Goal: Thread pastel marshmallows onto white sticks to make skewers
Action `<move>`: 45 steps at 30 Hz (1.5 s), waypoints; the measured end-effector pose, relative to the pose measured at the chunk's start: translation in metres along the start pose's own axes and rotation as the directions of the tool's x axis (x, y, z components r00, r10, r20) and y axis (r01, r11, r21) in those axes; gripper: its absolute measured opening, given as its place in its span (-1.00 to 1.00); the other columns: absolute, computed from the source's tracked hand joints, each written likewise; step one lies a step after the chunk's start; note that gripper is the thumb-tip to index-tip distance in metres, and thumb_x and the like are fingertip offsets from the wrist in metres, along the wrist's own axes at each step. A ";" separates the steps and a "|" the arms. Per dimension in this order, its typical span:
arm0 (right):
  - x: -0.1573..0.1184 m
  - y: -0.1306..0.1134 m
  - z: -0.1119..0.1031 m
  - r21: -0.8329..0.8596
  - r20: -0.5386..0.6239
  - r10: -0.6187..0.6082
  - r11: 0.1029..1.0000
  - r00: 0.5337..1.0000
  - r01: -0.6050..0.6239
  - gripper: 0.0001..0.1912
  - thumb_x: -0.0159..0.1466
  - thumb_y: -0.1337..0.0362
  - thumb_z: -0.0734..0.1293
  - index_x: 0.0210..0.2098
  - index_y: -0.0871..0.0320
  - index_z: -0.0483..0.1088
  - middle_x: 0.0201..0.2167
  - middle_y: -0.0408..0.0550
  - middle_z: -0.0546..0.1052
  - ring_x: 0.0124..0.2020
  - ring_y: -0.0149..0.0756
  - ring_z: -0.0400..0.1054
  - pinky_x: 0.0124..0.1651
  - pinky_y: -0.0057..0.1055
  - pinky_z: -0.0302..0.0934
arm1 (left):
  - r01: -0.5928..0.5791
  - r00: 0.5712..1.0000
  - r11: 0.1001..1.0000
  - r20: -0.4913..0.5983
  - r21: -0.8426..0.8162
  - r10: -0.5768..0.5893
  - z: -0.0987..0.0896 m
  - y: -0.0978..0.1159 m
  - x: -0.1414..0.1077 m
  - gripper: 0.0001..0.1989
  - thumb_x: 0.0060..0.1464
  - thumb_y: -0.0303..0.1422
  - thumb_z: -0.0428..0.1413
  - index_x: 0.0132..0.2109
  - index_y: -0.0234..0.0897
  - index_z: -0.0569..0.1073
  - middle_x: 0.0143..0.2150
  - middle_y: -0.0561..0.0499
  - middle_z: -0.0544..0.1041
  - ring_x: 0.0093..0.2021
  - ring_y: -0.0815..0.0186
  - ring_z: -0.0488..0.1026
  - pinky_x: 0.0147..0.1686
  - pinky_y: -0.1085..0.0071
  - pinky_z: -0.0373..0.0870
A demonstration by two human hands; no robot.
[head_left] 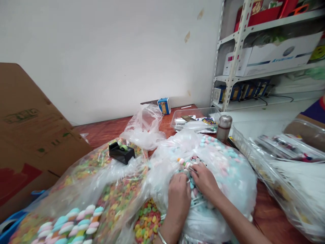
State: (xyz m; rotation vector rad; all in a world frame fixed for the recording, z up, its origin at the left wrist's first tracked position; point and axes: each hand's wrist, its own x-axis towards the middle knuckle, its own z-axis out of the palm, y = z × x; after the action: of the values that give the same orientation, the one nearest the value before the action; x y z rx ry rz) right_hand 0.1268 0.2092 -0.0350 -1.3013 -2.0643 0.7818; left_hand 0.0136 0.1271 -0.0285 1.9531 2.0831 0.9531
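Forearms (237, 218) come in from the near side, right hand (204, 179) pinching a candy skewer (181, 161) over the open marshmallow bag (236, 176); left hand (179, 189) is curled just beside, can't tell if it's gripping. Pretty cramped, just a narrow strip of reddish worktop (269, 206) right of the bag. One tape dispenser (122, 154), one flask (223, 127), white wall (114, 61) far.

Pastel marshmallows (195, 192) in translucent bag (162, 159)
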 end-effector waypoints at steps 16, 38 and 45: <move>-0.041 -0.004 -0.027 0.561 0.143 0.045 0.819 0.989 -0.119 -0.67 0.26 0.01 0.25 -0.39 0.16 0.39 -0.54 -0.24 0.35 -0.54 -0.42 0.19 -0.48 -0.50 0.10 | 0.478 0.862 0.286 0.381 -0.830 -0.335 0.001 0.011 0.008 -0.71 0.04 -0.27 0.17 -0.13 -0.35 0.55 -0.31 -0.05 0.60 -0.43 0.32 0.49 -0.35 0.40 0.45; -0.125 -0.013 -0.040 0.401 0.360 0.055 0.892 0.931 -0.207 -0.57 0.38 -0.03 0.01 -0.33 0.11 0.29 -0.38 -0.14 0.42 -0.31 -0.29 0.30 -0.24 -0.47 0.14 | 0.363 0.864 0.374 0.158 -0.854 -0.479 -0.005 0.009 -0.003 -0.76 -0.06 -0.42 0.22 -0.17 -0.36 0.52 -0.34 -0.02 0.60 -0.34 0.32 0.52 -0.34 0.49 0.42; -0.125 -0.014 -0.037 0.523 0.438 0.143 0.763 0.888 -0.381 -0.54 0.35 -0.12 0.03 -0.27 0.12 0.28 -0.70 -0.39 -0.04 -0.66 -0.44 -0.13 -0.60 -0.48 -0.25 | 0.364 0.878 0.350 0.192 -0.863 -0.439 -0.009 0.017 -0.004 -0.72 -0.08 -0.43 0.23 -0.14 -0.36 0.54 -0.30 -0.05 0.64 -0.35 0.30 0.53 -0.32 0.46 0.44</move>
State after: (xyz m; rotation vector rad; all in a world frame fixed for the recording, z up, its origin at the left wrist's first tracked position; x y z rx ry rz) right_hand 0.1912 0.0957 -0.0200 -1.1367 -1.6616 1.7734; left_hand 0.0241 0.1192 -0.0138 0.7887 1.4032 1.5461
